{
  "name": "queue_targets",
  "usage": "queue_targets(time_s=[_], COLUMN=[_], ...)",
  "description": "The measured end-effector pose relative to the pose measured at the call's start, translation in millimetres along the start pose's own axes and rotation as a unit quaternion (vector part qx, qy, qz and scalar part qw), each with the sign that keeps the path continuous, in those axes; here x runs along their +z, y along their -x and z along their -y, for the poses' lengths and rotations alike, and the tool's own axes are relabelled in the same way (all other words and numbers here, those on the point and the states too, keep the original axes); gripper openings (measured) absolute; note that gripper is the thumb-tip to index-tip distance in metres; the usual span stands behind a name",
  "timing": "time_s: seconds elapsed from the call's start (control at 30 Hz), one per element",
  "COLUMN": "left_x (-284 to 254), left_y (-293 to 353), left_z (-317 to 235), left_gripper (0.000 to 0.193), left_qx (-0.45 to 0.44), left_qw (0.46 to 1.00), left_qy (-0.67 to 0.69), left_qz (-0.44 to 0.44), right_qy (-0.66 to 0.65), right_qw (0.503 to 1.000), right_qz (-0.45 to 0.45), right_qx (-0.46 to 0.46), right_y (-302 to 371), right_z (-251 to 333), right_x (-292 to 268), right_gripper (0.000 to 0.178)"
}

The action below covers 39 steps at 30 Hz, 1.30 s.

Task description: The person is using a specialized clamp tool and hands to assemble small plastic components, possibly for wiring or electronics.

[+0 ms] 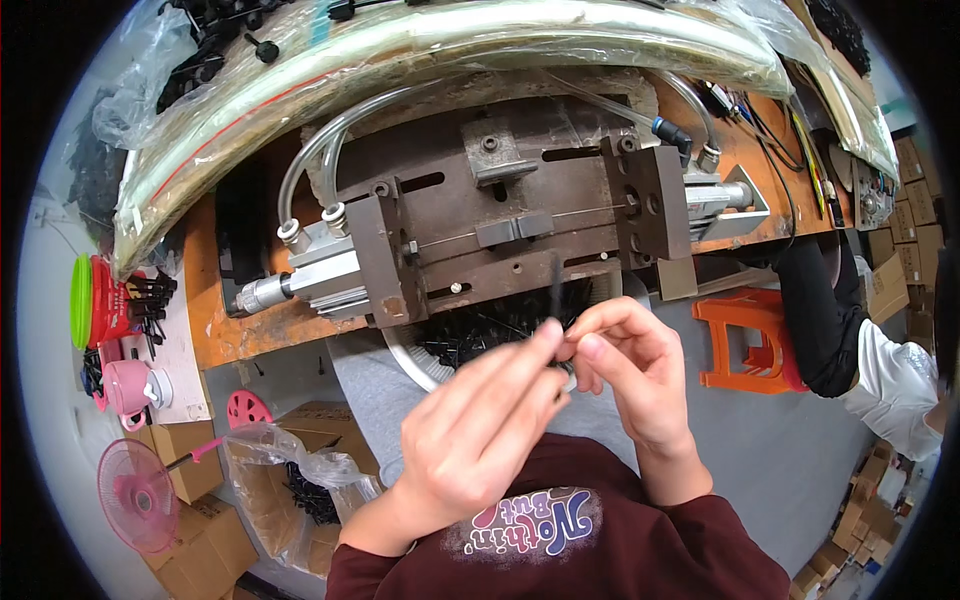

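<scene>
Left hand [480,430] and right hand [625,365] meet fingertip to fingertip, both pinching a thin black strip [556,290] that stands upright just below the metal press fixture [510,235]. Tight quarters: workbench edge [250,335] close above, orange stool [745,340] right.

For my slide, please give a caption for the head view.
Both hands pinch a thin black rod before a metal press fixture.

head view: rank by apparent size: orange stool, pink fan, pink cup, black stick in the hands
1. Orange stool, partly hidden behind the right hand
2. Pink fan, close to the stool; unsure, since rim distortion affects it
3. Pink cup
4. Thin black stick, pinched by both hands, left hand
</scene>
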<state>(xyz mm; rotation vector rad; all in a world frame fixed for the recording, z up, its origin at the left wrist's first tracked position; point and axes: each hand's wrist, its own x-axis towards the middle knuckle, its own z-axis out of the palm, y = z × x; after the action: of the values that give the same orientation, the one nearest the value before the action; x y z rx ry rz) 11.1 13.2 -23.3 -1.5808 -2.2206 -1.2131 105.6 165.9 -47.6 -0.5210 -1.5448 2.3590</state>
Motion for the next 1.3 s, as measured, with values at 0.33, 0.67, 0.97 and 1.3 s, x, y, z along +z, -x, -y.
queue_targets(time_s=[0.33, 0.67, 0.97, 1.3], left_x=[19, 14, 15, -2], left_y=[-19, -29, -27, 1], left_z=[19, 18, 21, 2], left_gripper=[0.027, 0.027, 0.029, 0.022], left_qx=[-0.036, -0.053, -0.044, -0.053], left_qw=[0.981, 0.981, 0.982, 0.99], left_qy=[-0.189, -0.184, -0.184, 0.031], left_qz=[0.024, 0.031, 0.025, 0.128], right_qy=[0.078, 0.116, 0.423, 0.724], right_qw=[0.996, 0.992, 0.832, 0.543], right_qz=[-0.019, 0.006, -0.005, -0.052], right_qx=[-0.026, -0.041, -0.358, -0.421], right_y=[13, 12, -54, -221], right_z=[6, 29, 93, 164], right_x=[-12, -1, 16, 43], right_gripper=[0.01, 0.009, 0.007, 0.029])
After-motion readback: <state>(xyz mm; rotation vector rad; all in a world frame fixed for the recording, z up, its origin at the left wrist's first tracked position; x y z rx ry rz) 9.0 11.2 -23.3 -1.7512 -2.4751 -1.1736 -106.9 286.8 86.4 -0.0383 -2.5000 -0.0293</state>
